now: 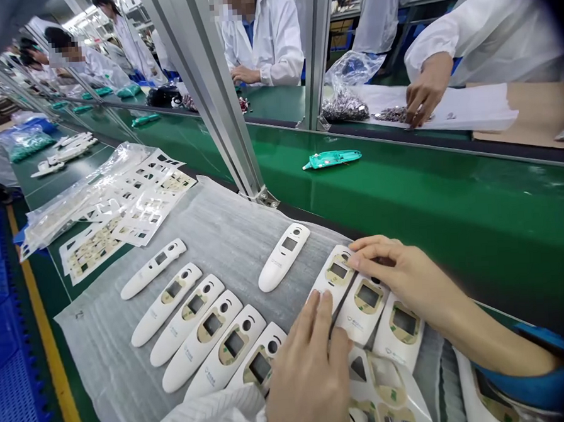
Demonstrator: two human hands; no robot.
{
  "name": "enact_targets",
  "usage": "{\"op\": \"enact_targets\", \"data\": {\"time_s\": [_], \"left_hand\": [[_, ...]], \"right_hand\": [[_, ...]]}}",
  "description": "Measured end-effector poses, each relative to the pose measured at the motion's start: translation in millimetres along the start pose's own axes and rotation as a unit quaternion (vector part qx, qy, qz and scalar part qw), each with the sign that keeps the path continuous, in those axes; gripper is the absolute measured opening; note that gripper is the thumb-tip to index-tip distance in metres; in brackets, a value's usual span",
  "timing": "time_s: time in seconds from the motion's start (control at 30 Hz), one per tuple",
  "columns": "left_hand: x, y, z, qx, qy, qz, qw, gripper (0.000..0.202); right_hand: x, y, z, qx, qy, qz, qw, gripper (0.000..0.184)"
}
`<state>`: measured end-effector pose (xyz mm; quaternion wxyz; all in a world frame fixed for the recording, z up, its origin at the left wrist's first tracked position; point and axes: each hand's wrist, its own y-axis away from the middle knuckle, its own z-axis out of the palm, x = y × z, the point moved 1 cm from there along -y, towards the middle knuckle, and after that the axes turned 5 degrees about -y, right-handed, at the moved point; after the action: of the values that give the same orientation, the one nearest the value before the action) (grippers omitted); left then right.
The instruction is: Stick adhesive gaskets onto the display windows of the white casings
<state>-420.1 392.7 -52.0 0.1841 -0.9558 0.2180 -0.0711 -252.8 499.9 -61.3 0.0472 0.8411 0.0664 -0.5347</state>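
Note:
White plastic device shells with a small window lie in rows on a sheet of grey-white foam (pixel 114 346). My left hand (pixel 309 367) bends over the lower end of one white shell (pixel 335 274), its fingers on the near part and the thumb lower down at the right. At the upper right edge of the same shell, my right hand (pixel 403 274) presses its fingertips together. Tan adhesive surrounds this shell's window. Two similar shells (pixel 365 304) lie under and beside my right hand. Below them is a part-used adhesive sheet (pixel 390 381) with cutouts, partly covered by my left hand.
Several shells (pixel 212 328) lie at left, one shell (pixel 284 256) apart. Die-cut sticker sheets (pixel 134 200) are stacked farther left. Behind a metal post (pixel 209 89), a green conveyor (pixel 427 197) carries a teal shell (pixel 333 159). A co-worker's hand (pixel 427 93) touches small metal parts.

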Motion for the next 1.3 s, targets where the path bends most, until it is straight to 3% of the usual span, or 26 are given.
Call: {"op": "enact_targets", "data": {"time_s": [0.23,0.67,1.3], "left_hand": [[-0.3,-0.5,-0.7,-0.01,-0.001,0.009,1.0,0.022],[-0.3,-4.2,-1.4,0.004,-0.001,0.011,1.0,0.025],[1.5,-1.5,-0.4,0.001,-0.008,0.01,1.0,0.024]], "right_hand": [[3.5,-1.0,2.9,-0.006,0.003,0.004,1.0,0.025],[-10.2,-1.2,5.2,-0.019,-0.009,0.087,0.996,0.026],[-0.9,-1.2,8.4,0.0,0.046,0.05,0.998,0.021]]}}
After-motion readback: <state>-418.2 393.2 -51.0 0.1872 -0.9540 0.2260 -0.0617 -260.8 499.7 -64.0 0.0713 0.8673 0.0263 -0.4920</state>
